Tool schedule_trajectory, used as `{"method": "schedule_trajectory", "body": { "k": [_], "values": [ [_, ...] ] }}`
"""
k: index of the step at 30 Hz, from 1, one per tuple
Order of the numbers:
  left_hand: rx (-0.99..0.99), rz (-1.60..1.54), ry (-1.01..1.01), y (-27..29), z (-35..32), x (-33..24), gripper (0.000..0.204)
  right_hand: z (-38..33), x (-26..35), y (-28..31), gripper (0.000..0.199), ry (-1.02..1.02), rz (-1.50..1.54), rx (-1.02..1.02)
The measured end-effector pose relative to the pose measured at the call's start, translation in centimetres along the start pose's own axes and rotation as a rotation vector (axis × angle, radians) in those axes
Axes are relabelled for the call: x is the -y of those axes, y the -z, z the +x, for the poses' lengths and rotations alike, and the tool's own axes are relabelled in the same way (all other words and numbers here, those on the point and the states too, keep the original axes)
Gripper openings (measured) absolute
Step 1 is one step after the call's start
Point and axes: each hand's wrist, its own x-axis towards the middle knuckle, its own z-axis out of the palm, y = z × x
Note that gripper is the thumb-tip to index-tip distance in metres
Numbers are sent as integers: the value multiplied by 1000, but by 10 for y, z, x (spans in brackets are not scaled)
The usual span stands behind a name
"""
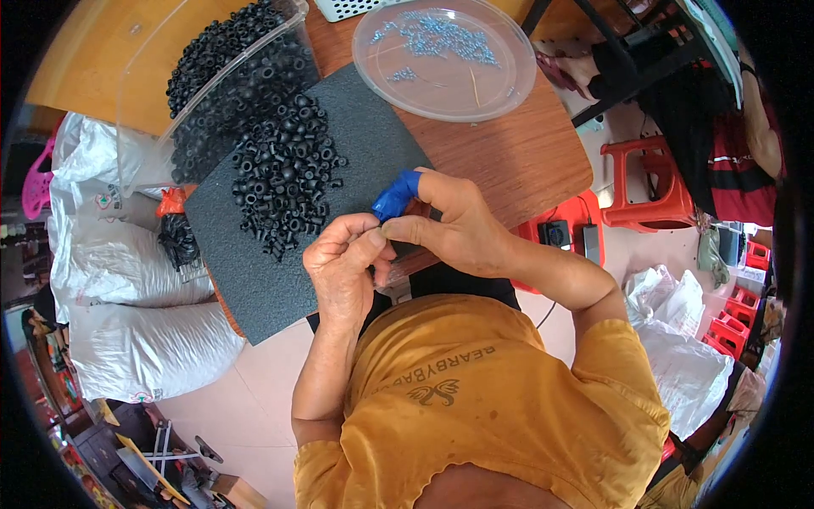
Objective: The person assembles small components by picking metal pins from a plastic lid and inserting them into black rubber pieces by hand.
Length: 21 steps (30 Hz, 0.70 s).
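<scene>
We pinch something tiny, too small to tell, between our left hand (pixel 346 265) and right hand (pixel 449 225), beside the black rubber rings (pixel 284 170).

Red stools (pixel 638 182), white sacks (pixel 136 339)

Both hands joined at frame centre above near edge of wooden surface (pixel 517 153). Left hand (pixel 343 267) curled, fingertips pinched against those of right hand (pixel 454 225); pinched item too small to identify. Blue cover (pixel 396 195) on right index finger. Dark foam mat (pixel 288 254) at 10 o'clock from hands, carrying heap of black rubber rings (pixel 284 170). Clear bin (pixel 212 85) of rings at 11 o'clock. Clear round lid (pixel 445 59) with small metal pieces at 12 o'clock.
</scene>
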Motion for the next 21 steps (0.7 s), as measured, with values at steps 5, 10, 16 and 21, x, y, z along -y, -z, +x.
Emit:
{"method": "schedule_trajectory", "body": {
  "k": [5,10,16,21],
  "values": [
    [-72,-85,37,-4,1,-4,7,2,-1,2,26,251,-307,-48],
    [-105,-125,-13,-11,4,-4,4,4,-8,-8,40,542,-588,-99],
    [-162,-82,-49,-11,5,0,3,8,-12,-16,31,683,-704,-163],
    [-165,-49,-60,-9,6,2,5,8,-20,-20,27,733,-774,-177]
  ]
}}
